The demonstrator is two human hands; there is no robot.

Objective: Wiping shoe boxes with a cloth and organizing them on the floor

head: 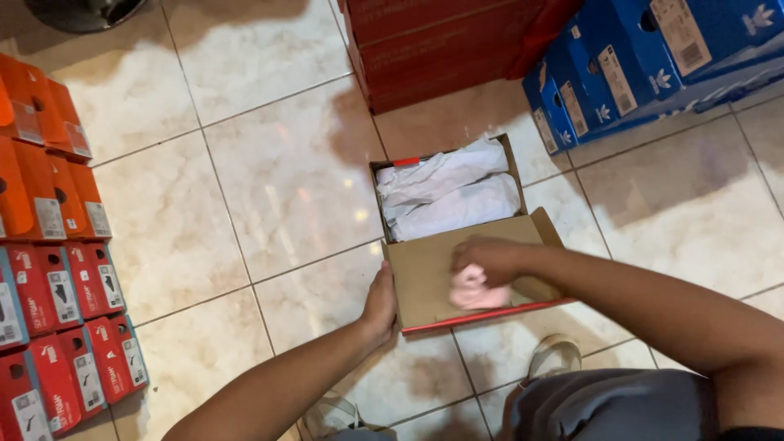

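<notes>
An open cardboard shoe box lies on the tiled floor, filled with crumpled white wrapping paper. Its lid is folded open toward me, brown inside with a red edge. My left hand rests against the lid's left edge, fingers curled on it. My right hand presses a crumpled pink cloth onto the inside of the lid, and it looks motion-blurred.
Stacks of orange and red shoe boxes line the left side. Red boxes stand at the top centre, blue ones at the top right. My grey shorts and a pale shoe are below.
</notes>
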